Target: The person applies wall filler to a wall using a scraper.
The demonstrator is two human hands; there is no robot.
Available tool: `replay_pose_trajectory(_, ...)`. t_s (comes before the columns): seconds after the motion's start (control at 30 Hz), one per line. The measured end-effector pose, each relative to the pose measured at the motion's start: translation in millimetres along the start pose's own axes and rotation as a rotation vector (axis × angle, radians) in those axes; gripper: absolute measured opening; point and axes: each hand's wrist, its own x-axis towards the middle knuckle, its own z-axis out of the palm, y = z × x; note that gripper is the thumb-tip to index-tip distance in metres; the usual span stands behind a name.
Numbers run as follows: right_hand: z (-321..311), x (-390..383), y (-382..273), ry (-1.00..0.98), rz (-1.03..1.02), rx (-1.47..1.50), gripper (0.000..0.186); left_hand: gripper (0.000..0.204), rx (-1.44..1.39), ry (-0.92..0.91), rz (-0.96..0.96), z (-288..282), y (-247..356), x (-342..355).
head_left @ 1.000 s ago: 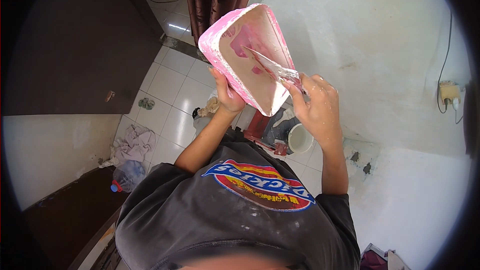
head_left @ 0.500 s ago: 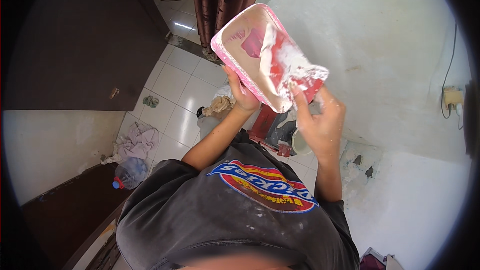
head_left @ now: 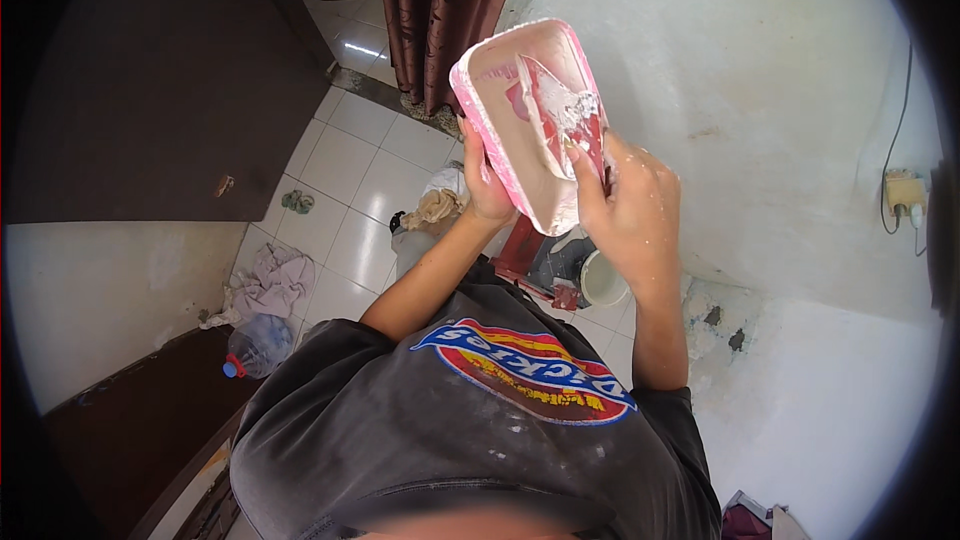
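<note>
My left hand grips a pink rectangular plastic tub from its left side, holding it tilted in front of my chest. Pale residue coats the tub's inner walls and rim. In my right hand is a red flat putty scraper, pinched with the thumb on top. White putty is smeared over the scraper's face. Its blade reaches into the tub, with the far edge close to the inner wall; whether it touches cannot be made out. White flecks dot the right hand.
At right is a pale wall with a socket and plugs. A brown curtain hangs ahead, a dark door left. Below are a pale bucket, a red-framed object, a plastic bottle and a crumpled cloth.
The scraper has moved from over the tub's right edge further into the tub, and my right hand has closed in. The tub has shifted slightly right and turned more upright in the view.
</note>
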Motion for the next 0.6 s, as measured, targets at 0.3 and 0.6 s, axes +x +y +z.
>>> replay_pose_trajectory(0.3, -4.3, 5.3, -5.6, -0.072, 0.044, -0.058, 0.022, 0.058, 0.044, 0.01, -0.151, -2.0, 15.8, 1.4)
replay_pose_trajectory(0.6, 29.6, 24.2, -8.4, -0.592, 0.147, -0.099, 0.031, 0.059, 0.04, 0.102, -0.371, -32.3, 33.2, 2.0)
